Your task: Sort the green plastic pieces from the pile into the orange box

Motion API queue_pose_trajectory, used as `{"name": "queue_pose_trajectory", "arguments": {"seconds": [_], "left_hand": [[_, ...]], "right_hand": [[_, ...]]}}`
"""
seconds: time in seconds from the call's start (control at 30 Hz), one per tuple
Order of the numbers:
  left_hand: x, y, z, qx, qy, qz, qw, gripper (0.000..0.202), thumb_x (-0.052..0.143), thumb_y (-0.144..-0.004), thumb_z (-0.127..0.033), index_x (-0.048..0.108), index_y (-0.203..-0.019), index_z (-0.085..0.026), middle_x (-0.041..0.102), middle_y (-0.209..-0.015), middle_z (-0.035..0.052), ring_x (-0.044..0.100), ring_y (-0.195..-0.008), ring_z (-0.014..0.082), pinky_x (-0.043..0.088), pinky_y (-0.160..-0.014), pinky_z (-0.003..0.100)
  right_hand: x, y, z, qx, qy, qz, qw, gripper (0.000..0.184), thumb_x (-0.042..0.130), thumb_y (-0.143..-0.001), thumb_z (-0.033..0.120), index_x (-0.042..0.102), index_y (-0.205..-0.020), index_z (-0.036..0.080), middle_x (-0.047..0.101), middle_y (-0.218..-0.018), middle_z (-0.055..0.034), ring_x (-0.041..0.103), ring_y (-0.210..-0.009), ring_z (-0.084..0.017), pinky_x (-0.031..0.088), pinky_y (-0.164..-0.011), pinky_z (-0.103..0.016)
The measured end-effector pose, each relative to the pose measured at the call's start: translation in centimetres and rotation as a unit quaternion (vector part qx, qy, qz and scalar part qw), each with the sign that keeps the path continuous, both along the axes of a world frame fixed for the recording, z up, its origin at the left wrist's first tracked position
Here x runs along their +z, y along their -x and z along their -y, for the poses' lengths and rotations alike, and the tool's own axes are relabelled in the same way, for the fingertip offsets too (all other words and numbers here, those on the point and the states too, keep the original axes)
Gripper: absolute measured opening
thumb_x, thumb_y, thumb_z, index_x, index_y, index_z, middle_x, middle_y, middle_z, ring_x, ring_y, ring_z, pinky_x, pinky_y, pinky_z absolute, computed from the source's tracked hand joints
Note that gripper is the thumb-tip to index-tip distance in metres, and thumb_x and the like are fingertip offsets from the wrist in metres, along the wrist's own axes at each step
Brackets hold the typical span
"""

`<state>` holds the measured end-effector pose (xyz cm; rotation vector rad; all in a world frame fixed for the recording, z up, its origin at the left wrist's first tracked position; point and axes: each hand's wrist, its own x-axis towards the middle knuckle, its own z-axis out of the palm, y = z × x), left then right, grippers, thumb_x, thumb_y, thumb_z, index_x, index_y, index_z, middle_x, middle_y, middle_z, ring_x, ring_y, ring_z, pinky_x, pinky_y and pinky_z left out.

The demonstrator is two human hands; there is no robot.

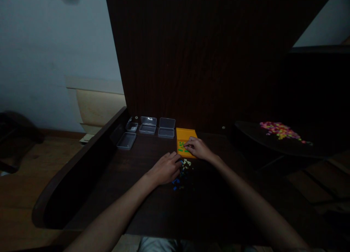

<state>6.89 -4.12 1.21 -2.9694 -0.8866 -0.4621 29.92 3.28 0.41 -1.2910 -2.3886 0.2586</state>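
An orange tray (pixel 184 134) lies on the dark table (pixel 142 208) with a few green pieces (pixel 181 147) set in it. My right hand (pixel 197 148) rests on the tray's near part, fingertips pinched together over the green pieces; what they hold is too small to see. My left hand (pixel 165 168) lies curled on the table just left of a small heap of loose pieces (pixel 182 171), white, blue and dark, its fingertips touching the heap's edge.
Several clear plastic boxes (pixel 147 125) stand in a row at the back left of the table. A pile of bright pink and yellow pieces (pixel 280 130) lies on a dark rounded surface at the right. A dark wooden panel rises behind the table.
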Motion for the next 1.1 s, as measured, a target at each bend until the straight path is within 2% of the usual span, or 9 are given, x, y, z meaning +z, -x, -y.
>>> {"name": "queue_pose_trajectory", "arguments": {"seconds": [0.3, 0.63, 1.1], "left_hand": [[0.2, 0.0, 0.1, 0.0, 0.0, -0.008, 1.0, 0.011, 0.053, -0.089, -0.02, 0.062, -0.095, -0.016, 0.057, -0.113, 0.0091, 0.053, -0.103, 0.0245, 0.047, -0.09, 0.04], [0.0, 0.0, 0.1, -0.003, 0.001, -0.006, 1.0, 0.018, 0.053, -0.089, -0.02, 0.061, -0.104, -0.016, 0.055, -0.115, 0.0093, 0.052, -0.104, 0.0244, 0.048, -0.091, 0.039], [0.0, 0.0, 0.1, -0.006, 0.01, -0.013, 1.0, 0.016, 0.053, -0.09, -0.021, 0.061, -0.103, -0.016, 0.055, -0.117, 0.0092, 0.051, -0.109, 0.0246, 0.046, -0.095, 0.04]], "right_hand": [[0.0, 0.4, 0.3, 0.017, -0.007, 0.048, 0.999, 0.03, 0.054, -0.086, 0.009, 0.075, -0.104, 0.022, 0.059, -0.087, -0.0048, 0.055, -0.079, -0.016, 0.043, -0.071, -0.027], [0.3, 1.1, 0.1, 0.006, 0.014, 0.072, 0.997, 0.028, 0.055, -0.086, 0.011, 0.074, -0.105, 0.02, 0.058, -0.091, -0.0052, 0.057, -0.084, -0.016, 0.043, -0.076, -0.025], [0.3, 1.8, -0.3, 0.008, 0.02, 0.06, 0.998, 0.025, 0.055, -0.085, 0.011, 0.072, -0.101, 0.018, 0.059, -0.091, -0.0051, 0.057, -0.085, -0.016, 0.041, -0.075, -0.025]]}}
